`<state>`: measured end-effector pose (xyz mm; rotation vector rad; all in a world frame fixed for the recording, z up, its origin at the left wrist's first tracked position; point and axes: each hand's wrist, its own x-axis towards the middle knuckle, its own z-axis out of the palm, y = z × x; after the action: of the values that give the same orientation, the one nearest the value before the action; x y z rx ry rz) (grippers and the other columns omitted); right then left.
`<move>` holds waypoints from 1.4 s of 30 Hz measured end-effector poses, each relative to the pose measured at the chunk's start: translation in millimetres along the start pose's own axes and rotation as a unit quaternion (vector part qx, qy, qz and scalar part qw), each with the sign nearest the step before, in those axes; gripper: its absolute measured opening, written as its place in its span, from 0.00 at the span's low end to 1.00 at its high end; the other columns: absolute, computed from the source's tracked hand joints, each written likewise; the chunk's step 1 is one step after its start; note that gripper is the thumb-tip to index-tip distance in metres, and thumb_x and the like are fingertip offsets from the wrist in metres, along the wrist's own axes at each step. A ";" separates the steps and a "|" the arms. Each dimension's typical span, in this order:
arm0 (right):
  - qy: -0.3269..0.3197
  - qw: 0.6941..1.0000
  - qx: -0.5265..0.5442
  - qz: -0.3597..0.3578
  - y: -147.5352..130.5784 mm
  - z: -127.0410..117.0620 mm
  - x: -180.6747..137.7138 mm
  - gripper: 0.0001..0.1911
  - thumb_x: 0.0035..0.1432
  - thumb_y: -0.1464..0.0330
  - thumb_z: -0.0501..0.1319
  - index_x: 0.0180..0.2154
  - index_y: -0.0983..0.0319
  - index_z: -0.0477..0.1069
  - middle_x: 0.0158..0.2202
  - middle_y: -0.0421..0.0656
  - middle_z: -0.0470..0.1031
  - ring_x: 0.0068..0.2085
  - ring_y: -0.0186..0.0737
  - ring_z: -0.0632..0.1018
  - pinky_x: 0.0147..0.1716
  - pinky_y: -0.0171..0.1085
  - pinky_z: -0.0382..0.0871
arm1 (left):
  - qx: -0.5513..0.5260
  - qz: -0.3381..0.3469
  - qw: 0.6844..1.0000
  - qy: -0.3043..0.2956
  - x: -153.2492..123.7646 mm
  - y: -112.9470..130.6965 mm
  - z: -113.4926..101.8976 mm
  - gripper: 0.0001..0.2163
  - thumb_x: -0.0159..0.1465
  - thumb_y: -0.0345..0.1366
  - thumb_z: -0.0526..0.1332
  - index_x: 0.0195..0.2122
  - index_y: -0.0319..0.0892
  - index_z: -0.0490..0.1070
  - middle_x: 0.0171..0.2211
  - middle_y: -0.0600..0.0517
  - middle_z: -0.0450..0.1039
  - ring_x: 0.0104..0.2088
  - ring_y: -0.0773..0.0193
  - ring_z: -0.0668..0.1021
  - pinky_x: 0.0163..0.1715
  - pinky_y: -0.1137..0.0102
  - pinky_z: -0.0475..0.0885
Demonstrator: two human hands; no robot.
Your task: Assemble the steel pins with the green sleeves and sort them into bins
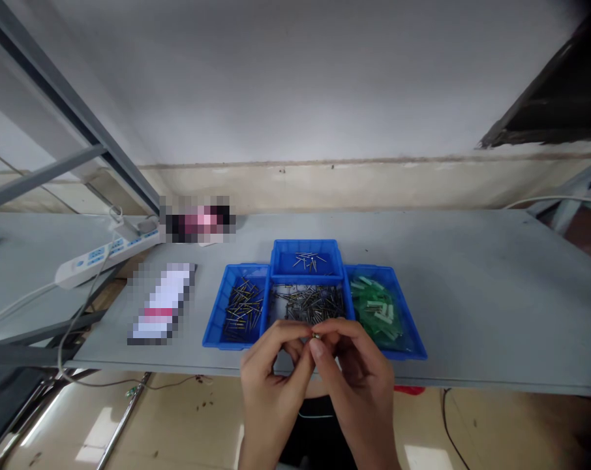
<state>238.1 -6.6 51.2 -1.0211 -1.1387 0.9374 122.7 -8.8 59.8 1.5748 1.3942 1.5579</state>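
My left hand (271, 375) and my right hand (357, 372) meet at the table's front edge, fingertips pinched together on a small metal part (316, 336). Just behind them lies a blue tray (271, 307) full of dark metal pins. To its left a second blue tray (216, 320) holds gold-tipped pins. On the right a third blue tray (406, 320) holds green plastic pieces (376, 307). A smaller blue tray (283, 258) at the back holds a few pins.
The grey table (471, 287) runs along a wall. A white power strip (104, 251) with its cable lies at the back left. Two blurred items (161, 303) (197, 220) lie left of the trays. A metal frame rises at the left.
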 end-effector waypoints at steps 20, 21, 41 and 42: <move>-0.007 1.000 0.005 0.010 1.7 3.5 0.8 0.06 0.70 0.69 0.69 0.45 0.50 0.81 0.32 0.35 0.76 0.32 0.32 0.77 0.31 0.27 0.73 | 0.000 -0.015 1.000 0.002 2.7 -2.1 -4.8 0.06 0.70 0.31 0.68 0.41 0.50 0.83 0.28 0.59 0.77 0.26 0.69 0.78 0.29 0.76 0.74; -0.008 1.000 0.006 0.012 1.7 3.3 0.9 0.06 0.70 0.68 0.69 0.45 0.50 0.81 0.33 0.35 0.76 0.32 0.32 0.77 0.31 0.27 0.73 | 0.000 -0.012 1.000 0.003 3.2 -2.2 -4.7 0.05 0.70 0.31 0.68 0.41 0.50 0.82 0.28 0.59 0.77 0.26 0.69 0.77 0.29 0.76 0.74; -0.012 0.999 0.024 0.034 3.1 2.4 -0.4 0.03 0.72 0.66 0.67 0.44 0.53 0.81 0.32 0.37 0.73 0.31 0.34 0.74 0.29 0.30 0.69 | -0.007 -0.033 0.999 -0.003 2.8 -3.5 -1.4 0.04 0.70 0.31 0.68 0.37 0.46 0.81 0.27 0.57 0.78 0.26 0.68 0.77 0.28 0.75 0.74; -0.011 0.999 0.024 0.035 3.2 2.4 -0.3 0.03 0.73 0.66 0.67 0.44 0.53 0.81 0.32 0.37 0.73 0.31 0.34 0.74 0.29 0.30 0.69 | -0.008 -0.036 0.999 -0.004 2.6 -3.3 -1.2 0.04 0.70 0.31 0.68 0.37 0.46 0.81 0.27 0.57 0.78 0.26 0.68 0.77 0.28 0.75 0.74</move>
<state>235.5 -5.7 48.3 -1.0192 -1.0984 1.0299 120.1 -5.6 58.1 1.5041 1.4150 1.5158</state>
